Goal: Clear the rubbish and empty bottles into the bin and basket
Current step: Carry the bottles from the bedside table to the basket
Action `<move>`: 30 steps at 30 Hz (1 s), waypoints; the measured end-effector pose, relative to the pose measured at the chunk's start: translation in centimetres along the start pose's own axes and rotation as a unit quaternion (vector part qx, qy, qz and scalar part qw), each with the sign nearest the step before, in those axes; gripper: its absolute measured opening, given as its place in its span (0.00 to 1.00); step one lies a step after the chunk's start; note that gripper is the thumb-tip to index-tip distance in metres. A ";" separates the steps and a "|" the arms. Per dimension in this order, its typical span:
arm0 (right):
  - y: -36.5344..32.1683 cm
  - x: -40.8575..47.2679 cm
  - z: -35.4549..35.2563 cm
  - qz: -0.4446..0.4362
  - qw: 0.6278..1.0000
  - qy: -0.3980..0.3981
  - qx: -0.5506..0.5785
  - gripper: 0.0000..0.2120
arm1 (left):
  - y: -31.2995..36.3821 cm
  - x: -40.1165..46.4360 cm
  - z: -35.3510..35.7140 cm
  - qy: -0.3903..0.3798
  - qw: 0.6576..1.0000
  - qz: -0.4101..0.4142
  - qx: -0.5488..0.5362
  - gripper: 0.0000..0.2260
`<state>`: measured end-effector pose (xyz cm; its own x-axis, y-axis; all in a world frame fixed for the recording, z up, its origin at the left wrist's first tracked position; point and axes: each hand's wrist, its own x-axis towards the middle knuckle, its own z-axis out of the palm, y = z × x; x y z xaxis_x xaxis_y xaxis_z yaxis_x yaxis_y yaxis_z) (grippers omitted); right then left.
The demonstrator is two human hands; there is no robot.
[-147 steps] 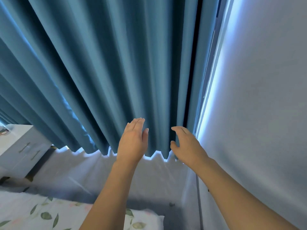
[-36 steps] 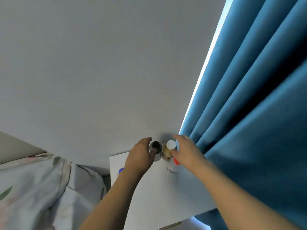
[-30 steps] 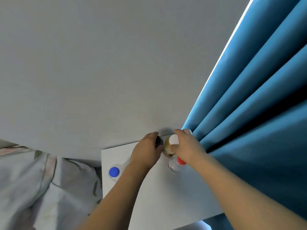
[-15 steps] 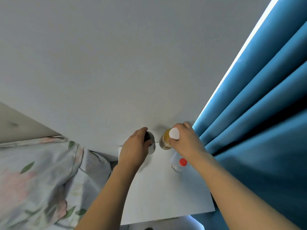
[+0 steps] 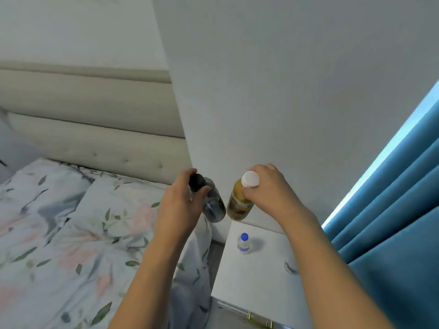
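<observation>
Bottles, two of them, are held in the air side by side above the gap between bed and nightstand. Dark bottle (image 5: 212, 205), with a black cap, is gripped near its top by the left hand (image 5: 181, 205), fingers and thumb curled round the neck; its body hangs down and to the right. Yellow bottle (image 5: 238, 205), with a white cap and a printed label, is gripped just below the cap by the right hand (image 5: 269, 193), fingers curled round the shoulder; its body hangs down and slightly left. The lower ends of the two bottles lie just beside each other; whether they touch cannot be told.

Below them, a small clear bottle (image 5: 243, 243) with a blue cap stands upright on the white nightstand (image 5: 249, 281), near its back edge. To its right, a clear rounded object (image 5: 291, 267) shows partly from behind the right forearm; what it is cannot be told. A brass handle (image 5: 259, 322) shows on the nightstand front. A floral duvet (image 5: 71, 233) covers the bed on the left, under a padded beige headboard (image 5: 95, 129). A grey wall (image 5: 285, 91) stands behind the hands, and a blue curtain (image 5: 392, 222) hangs at right.
</observation>
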<state>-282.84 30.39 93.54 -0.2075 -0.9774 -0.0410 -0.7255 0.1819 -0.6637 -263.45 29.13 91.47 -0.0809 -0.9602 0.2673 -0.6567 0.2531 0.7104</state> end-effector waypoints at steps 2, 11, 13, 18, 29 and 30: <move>-4.2 -1.2 1.2 -0.050 0.999 -0.019 -0.001 0.18 | -1.1 -1.7 -4.2 0.036 0.999 -0.009 0.023 0.18; -20.4 -7.2 10.2 -0.225 0.969 -0.104 -0.012 0.19 | -8.2 -9.9 -20.4 0.162 0.979 -0.066 0.102 0.19; -23.0 -8.4 12.4 -0.259 0.958 -0.122 -0.009 0.19 | -9.7 -11.8 -23.1 0.187 0.971 -0.082 0.122 0.19; -28.4 -11.0 17.3 -0.352 0.921 -0.168 -0.004 0.22 | -12.4 -16.3 -28.3 0.239 0.949 -0.125 0.162 0.18; -37.3 -20.5 26.1 -0.513 0.784 -0.317 0.146 0.21 | -12.0 -29.6 -35.0 0.398 0.828 -0.305 0.252 0.19; -37.7 -21.8 26.9 -0.525 0.768 -0.335 0.150 0.22 | -11.5 -31.1 -35.3 0.414 0.811 -0.322 0.259 0.19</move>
<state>-233.35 41.93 99.38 0.8453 -0.4224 0.3272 -0.0565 -0.6796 -0.7314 -226.90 60.25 97.92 0.7944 -0.4105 0.4478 -0.6072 -0.5579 0.5658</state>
